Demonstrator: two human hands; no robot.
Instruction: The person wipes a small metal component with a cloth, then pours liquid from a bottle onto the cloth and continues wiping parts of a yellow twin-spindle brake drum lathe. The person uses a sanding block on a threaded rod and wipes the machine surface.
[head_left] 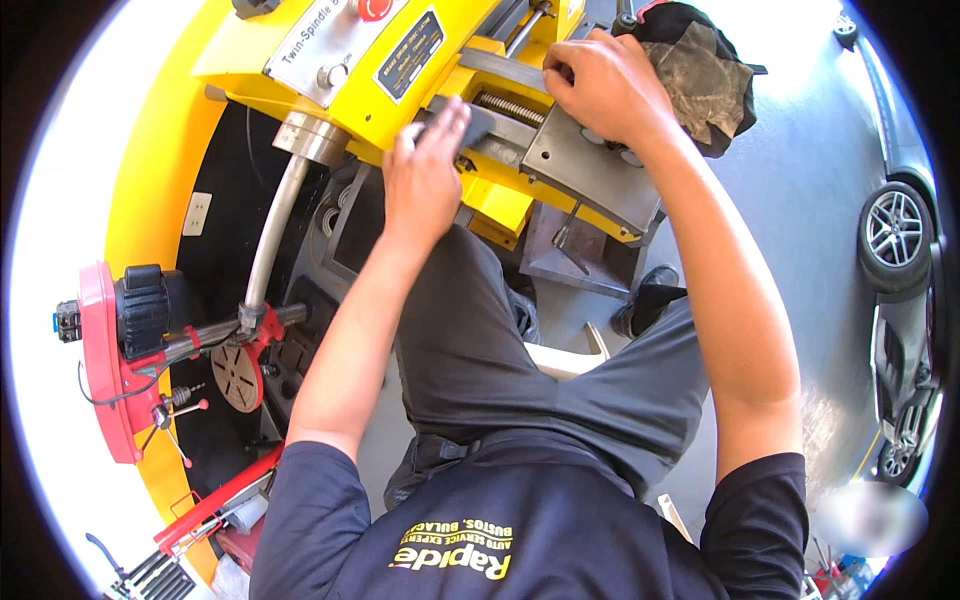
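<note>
In front of me stands a yellow brake lathe with a grey metal slide and an exposed threaded screw. My left hand is closed over a dark grey flat piece at the near edge of the bed. My right hand is above the slide, its fingers curled beside a flat metal bar. What those fingers hold, if anything, is hidden. Just beyond the right wrist lies a dark, stained cloth.
A red emergency button sits on the lathe's panel. A small lever hangs below the slide. At left are a red drill press and a metal post. A parked car's wheel shows at far right.
</note>
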